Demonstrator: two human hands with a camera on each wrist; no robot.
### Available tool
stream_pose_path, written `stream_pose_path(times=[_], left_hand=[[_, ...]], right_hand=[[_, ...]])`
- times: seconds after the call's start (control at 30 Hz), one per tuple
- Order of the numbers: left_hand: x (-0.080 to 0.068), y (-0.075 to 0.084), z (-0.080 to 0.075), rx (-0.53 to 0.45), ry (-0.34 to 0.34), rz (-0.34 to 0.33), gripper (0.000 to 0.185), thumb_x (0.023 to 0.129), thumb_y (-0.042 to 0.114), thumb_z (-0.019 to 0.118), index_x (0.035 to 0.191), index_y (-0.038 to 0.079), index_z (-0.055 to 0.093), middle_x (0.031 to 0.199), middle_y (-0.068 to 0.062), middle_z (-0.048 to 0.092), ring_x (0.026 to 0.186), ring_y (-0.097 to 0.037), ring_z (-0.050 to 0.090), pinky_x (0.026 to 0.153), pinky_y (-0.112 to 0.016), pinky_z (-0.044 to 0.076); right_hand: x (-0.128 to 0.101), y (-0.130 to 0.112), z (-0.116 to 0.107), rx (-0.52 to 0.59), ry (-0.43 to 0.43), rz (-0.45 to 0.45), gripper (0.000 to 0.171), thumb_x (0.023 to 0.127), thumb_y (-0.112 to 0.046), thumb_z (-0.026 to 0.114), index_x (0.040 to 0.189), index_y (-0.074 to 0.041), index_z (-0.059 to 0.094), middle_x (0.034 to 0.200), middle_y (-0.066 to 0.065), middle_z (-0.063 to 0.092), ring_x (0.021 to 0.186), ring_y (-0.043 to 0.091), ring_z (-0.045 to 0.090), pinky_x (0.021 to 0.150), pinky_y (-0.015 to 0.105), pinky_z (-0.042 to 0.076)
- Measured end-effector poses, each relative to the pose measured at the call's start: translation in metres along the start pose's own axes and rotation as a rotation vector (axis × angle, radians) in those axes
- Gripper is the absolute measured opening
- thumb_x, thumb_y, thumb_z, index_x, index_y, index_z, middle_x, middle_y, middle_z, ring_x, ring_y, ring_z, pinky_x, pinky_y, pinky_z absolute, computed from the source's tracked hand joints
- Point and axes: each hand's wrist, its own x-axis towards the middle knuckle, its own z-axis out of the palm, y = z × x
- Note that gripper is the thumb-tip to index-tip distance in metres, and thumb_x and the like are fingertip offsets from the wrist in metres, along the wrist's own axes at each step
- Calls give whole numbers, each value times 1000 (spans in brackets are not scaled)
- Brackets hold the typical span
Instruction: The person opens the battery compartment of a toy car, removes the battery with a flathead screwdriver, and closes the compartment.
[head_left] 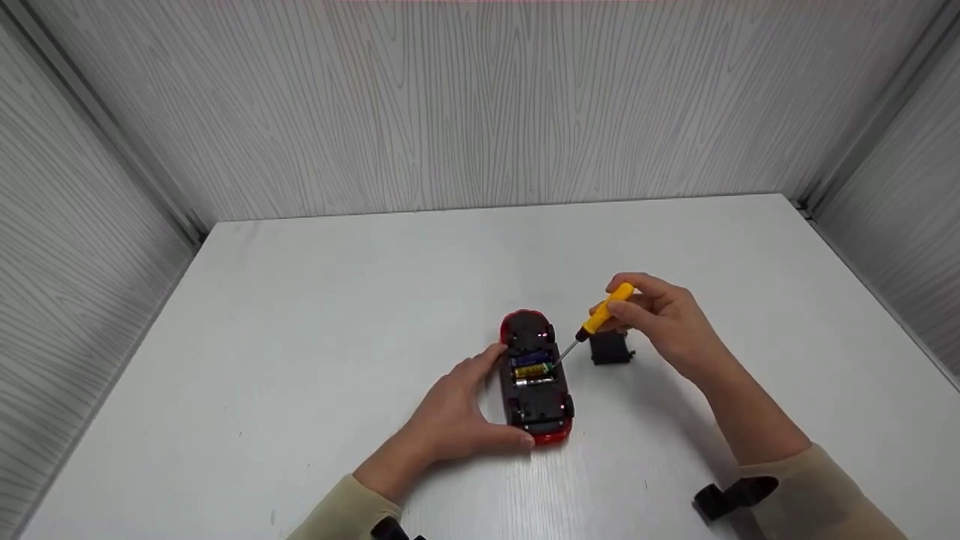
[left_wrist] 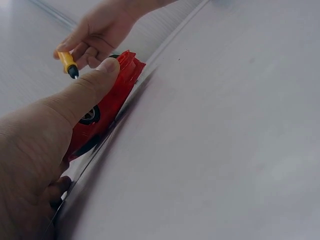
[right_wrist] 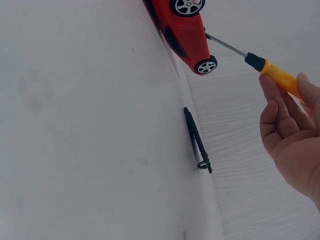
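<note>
We are working on a red toy car (head_left: pixel 535 375) that is lying upside down near the middle of the white table (head_left: pixel 300 315), its black underside facing up and its battery bay open. Inside the bay we are seeing batteries (head_left: pixel 533 370), one blue and one yellow. Our left hand (head_left: pixel 457 412) is cupping the car's side, thumb at the near end and fingers along the flank, keeping it from sliding. Our right hand (head_left: pixel 664 319) is pinching the yellow handle of a small screwdriver (head_left: pixel 600 321) with curled fingers, and we are angling its thin shaft down so the tip is reaching the edge of the battery bay. Just beside the car, under that hand, the black battery cover (head_left: pixel 611 349) is lying flat on the table.

We judge that we are prying at a battery with the tip. The next move is calling for a light lever at one end of a cell, while the left hand is bracing the car firmly.
</note>
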Motion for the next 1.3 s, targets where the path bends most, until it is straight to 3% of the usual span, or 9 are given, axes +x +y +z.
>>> stream_pose_path(times=[0.47,0.57,0.8,1.03,1.3], left_hand=[[0,2,-1,1,-13,-38,127,58,74,93,166,36,36,159,-1,50,147,-23,44,119,-50,37],[0,1,-1,0,-11,-31,127,59,74,93,166,35,36,159,0,50,147,-23,44,119,-50,37],[0,1,-1,3,-3,-1,128,59,75,93,166,31,37,155,-1,53,142,-22,49,116,-49,40],[0,1,-1,-5,-5,-8,128,59,72,94,166,32,37,157,-2,52,144,-23,47,117,-50,39],[0,0,-1,4,-11,-16,127,59,72,94,166,34,36,157,-1,52,144,-23,46,118,-50,38]], right_hand=[[-9,-33,20,-245,-4,-95,16,101,-13,75,117,-12,73,104,2,79,92,26,76,86,30,61],[-11,-36,23,-300,0,-115,16,100,-13,77,115,-15,75,102,-1,78,90,28,76,82,27,61],[-15,-44,29,-403,-26,-156,15,100,-12,76,113,-18,77,102,-7,76,91,16,75,80,25,60],[-11,-37,23,-325,-36,-110,13,100,-12,76,113,-16,77,102,-3,77,89,30,74,77,27,60],[-4,-21,11,-164,-52,-54,15,103,-13,72,117,-6,71,109,7,79,95,29,77,89,40,62]])
